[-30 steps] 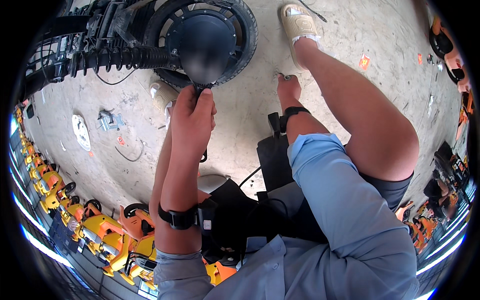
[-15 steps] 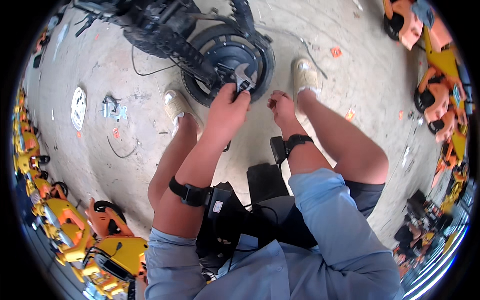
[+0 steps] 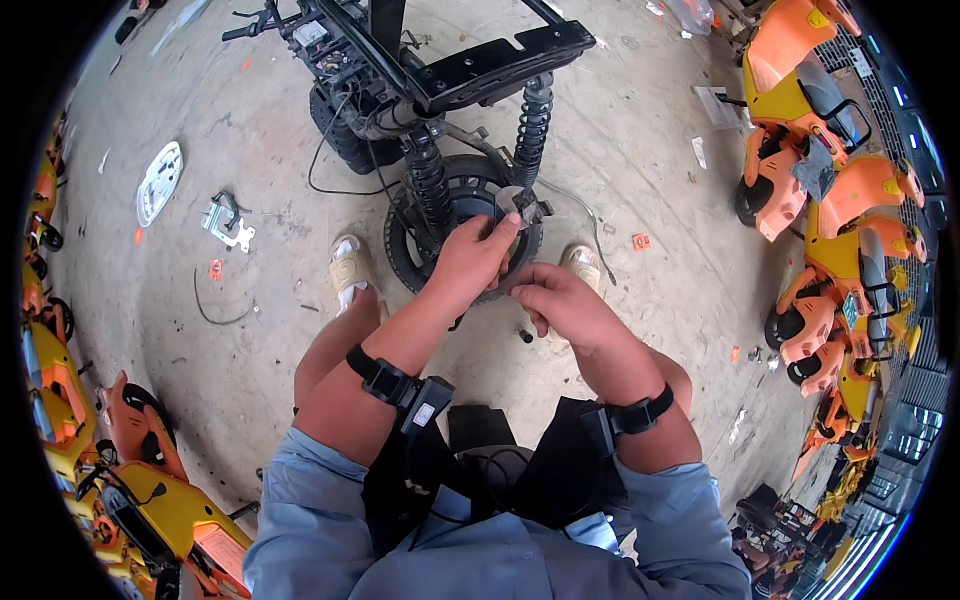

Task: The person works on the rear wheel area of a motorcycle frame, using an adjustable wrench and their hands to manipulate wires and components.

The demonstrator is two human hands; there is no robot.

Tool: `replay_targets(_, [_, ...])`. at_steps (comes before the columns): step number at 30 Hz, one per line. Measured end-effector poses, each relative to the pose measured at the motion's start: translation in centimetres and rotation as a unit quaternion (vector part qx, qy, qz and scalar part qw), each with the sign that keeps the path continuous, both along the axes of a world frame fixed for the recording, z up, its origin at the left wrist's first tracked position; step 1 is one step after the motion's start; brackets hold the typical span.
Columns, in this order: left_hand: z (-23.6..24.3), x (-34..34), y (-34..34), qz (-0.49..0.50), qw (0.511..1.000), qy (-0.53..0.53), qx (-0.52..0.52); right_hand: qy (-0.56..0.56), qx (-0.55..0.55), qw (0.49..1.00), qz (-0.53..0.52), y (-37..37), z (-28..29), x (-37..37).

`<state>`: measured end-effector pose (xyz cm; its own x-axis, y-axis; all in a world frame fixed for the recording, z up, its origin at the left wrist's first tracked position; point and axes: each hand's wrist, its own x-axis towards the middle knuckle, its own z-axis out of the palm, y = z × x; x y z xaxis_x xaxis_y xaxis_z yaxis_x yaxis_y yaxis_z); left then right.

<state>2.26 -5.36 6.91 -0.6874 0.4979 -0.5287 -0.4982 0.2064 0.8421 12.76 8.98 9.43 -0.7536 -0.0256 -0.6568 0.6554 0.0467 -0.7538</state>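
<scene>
My left hand [image 3: 470, 258] is closed on an adjustable wrench [image 3: 513, 202], whose grey head sits at the rear wheel [image 3: 405, 255] of a black two-wheeler, between its two coiled shock absorbers [image 3: 532, 125]. Just right of it and a little lower, my right hand [image 3: 560, 305] has curled fingers near the tire; whatever they may hold is too hidden to name. A small black cylinder [image 3: 525, 336] lies on the concrete below that hand. The vehicle's bare black frame [image 3: 485, 65] rises above the wheel, with loose cables along it.
Orange-and-yellow scooters line the right [image 3: 790, 100] and left [image 3: 150, 500] sides. On the floor lie a white oval plate [image 3: 160, 180], a metal bracket [image 3: 225, 230], loose hoses and small orange packets [image 3: 640, 241]. My sandaled feet flank the wheel. Tools and parts crowd the lower right [image 3: 760, 510].
The view has swung, showing more of the frame. My right hand has risen from near the floor toward the wrench and wheel; my left hand stays on the wrench.
</scene>
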Motion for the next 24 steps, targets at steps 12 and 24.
replay_targets(12, [-3.0,-2.0,0.1,0.089,0.991,-0.101,0.013,0.117,0.358,0.881,0.285,-0.1,0.9,-3.8])
replay_targets(24, [-3.3,-5.4,3.5,0.121,0.98,-0.156,0.029,0.121,0.347,0.882,0.295,2.2,1.2,-8.6])
